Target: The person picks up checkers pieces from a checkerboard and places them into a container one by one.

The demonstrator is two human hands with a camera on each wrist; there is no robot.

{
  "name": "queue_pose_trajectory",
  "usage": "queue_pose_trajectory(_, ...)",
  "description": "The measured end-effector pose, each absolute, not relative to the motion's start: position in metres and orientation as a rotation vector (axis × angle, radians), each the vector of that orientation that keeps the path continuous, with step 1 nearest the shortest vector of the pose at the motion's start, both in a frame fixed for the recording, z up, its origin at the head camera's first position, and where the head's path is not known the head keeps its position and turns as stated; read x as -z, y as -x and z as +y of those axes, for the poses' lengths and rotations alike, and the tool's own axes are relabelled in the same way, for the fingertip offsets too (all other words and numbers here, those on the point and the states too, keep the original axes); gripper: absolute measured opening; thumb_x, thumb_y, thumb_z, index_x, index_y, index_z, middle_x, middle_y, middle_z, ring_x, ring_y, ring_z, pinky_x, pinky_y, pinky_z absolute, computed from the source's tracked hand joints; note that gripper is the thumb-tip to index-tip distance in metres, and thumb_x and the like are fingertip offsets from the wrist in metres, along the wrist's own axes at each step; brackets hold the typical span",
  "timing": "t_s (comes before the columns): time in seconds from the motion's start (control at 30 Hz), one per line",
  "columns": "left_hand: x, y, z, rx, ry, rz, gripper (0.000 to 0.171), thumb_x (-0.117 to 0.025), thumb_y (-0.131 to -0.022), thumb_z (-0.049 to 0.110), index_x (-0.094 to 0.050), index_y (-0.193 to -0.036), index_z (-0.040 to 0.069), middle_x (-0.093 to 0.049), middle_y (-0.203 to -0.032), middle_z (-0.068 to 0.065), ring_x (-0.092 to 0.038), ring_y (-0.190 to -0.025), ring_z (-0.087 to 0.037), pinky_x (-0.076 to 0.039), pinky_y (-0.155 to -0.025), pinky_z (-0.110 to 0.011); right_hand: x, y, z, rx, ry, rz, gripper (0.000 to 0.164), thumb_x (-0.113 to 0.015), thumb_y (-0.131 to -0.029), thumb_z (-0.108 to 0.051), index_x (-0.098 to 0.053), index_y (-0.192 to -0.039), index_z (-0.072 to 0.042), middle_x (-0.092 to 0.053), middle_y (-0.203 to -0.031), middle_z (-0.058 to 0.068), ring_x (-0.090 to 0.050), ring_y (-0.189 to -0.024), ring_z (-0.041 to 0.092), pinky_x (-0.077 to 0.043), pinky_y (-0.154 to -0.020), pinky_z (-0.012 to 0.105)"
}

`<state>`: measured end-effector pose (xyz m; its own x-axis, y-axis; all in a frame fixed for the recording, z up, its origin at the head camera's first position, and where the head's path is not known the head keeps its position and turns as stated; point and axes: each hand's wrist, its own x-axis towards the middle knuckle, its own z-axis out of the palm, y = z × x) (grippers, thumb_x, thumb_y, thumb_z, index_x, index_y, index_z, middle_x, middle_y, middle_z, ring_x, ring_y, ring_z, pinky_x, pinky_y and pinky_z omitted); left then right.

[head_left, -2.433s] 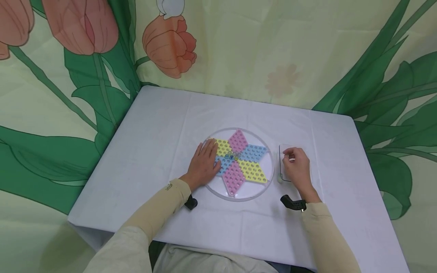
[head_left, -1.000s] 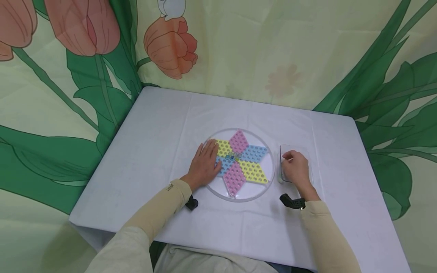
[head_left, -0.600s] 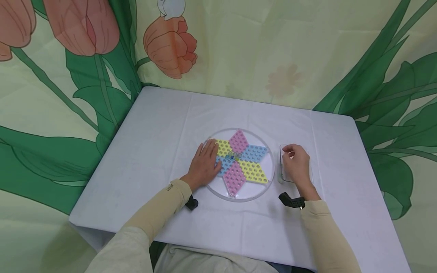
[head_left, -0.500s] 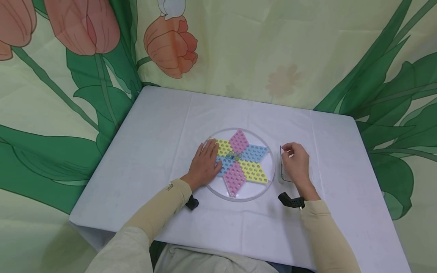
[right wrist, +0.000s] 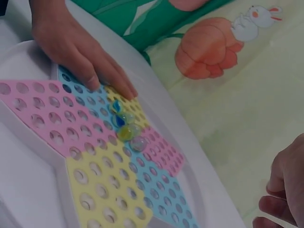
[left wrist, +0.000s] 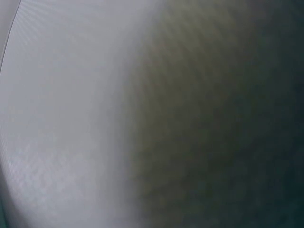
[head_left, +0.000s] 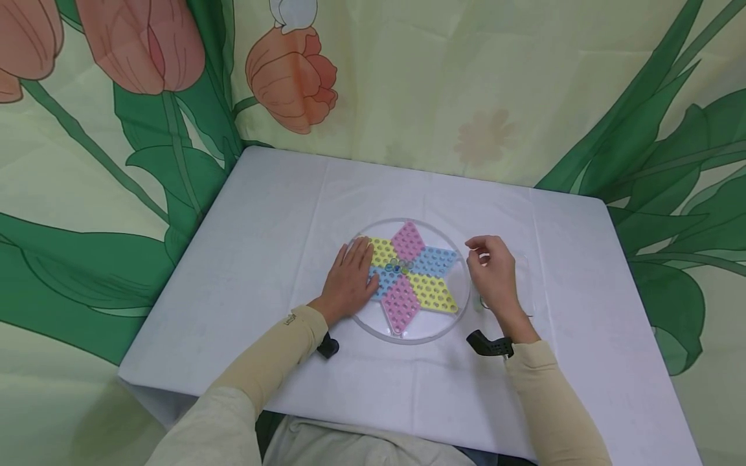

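My left hand lies flat, fingers straight, across the left side of a round Chinese checkers board. In the right wrist view the left hand covers part of a blue and a yellow section. Several glass marbles sit in the holes at the star's centre. My right hand hovers between the board and a clear plastic box, thumb and forefinger bent toward each other. In the right wrist view only curled fingers show at the right edge; I cannot tell if they pinch something.
The box stands right of the board, partly hidden beneath the right forearm, with a small greenish thing at its near left corner. A white cloth covers the table. Behind it hangs a tulip-printed curtain. The left wrist view is mostly blurred.
My right hand worked low over the clear box, then rose and moved left toward the board. My left hand stays on the board, and the marbles there have not moved.
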<state>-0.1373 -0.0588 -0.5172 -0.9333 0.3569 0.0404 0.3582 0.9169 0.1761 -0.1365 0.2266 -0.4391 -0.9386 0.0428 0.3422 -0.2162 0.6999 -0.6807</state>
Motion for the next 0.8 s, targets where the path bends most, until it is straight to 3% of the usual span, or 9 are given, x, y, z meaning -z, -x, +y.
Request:
queue_pose_trajectory(0.2, 0.515, 0.137, -0.059, 0.243, 0.582, -3.106, 0.07, -0.032, -0.103, 0.042, -0.014, -0.159, 0.004, -0.01, -0.168, -0.011, -0.005, -0.156, -0.026, -0.001, -0.128, -0.043, 0.442, 0.135, 0.219, -1.092, -0.188, -2.584, 0.019, -0.054, -0.093, -0.001, -0.064, -0.109, 0.001, -0.062, -0.107, 0.014, -0.058, -0.092, 0.021, -0.044, -0.075, 0.014)
queue_pose_trajectory(0.47, 0.516, 0.137, -0.06, 0.234, 0.59, -3.093, 0.07, -0.031, -0.103, 0.043, -0.013, -0.159, 0.004, -0.01, -0.168, -0.012, -0.005, -0.156, -0.026, -0.002, -0.128, -0.043, 0.445, 0.133, 0.208, -1.124, -0.228, -2.617, 0.019, -0.055, -0.094, -0.003, -0.063, -0.111, 0.0, -0.061, -0.107, 0.013, -0.057, -0.093, 0.02, -0.048, -0.076, 0.02)
queue_pose_trajectory(0.8, 0.515, 0.136, -0.06, 0.257, 0.595, -3.093, 0.07, -0.032, -0.103, 0.042, -0.013, -0.159, 0.004, -0.01, -0.168, -0.012, -0.005, -0.156, -0.026, -0.001, -0.128, -0.043, 0.45, 0.134, 0.2, -1.142, -0.286, -2.626, 0.018, -0.056, -0.092, 0.0, -0.063, -0.109, 0.0, -0.062, -0.106, 0.012, -0.059, -0.093, 0.02, -0.049, -0.075, 0.017)
